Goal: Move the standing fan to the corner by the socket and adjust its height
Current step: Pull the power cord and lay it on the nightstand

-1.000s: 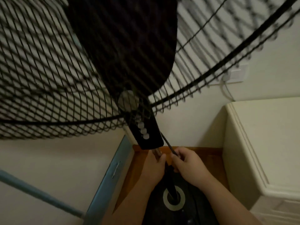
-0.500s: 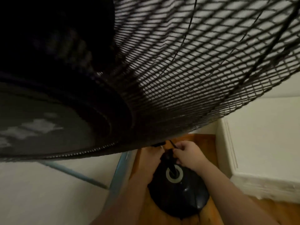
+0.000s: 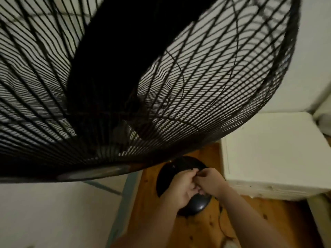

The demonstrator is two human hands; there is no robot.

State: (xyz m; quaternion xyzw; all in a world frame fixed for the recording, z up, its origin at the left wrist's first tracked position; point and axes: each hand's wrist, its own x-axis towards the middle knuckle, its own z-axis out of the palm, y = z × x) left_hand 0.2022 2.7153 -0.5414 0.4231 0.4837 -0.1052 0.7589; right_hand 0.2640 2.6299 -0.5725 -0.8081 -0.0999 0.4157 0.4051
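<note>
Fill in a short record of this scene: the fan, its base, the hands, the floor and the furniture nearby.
Fan cage: black mesh, filling the upper view
Base: round, black, on the wooden floor
Hands: left hand and right hand curled together above the base, seemingly round the hidden pole
Furniture: white cabinet right of the base

Looks like a room in a home, prob a bedroom or living rm. Floor is orange-brown wood boards [image 3: 148, 197] w/ knots. A low white cabinet [image 3: 268, 149] sits in the corner by plain pale walls [image 3: 315, 51]. The big black standing fan [image 3: 197, 86] is the kind ppl keep at home
</note>
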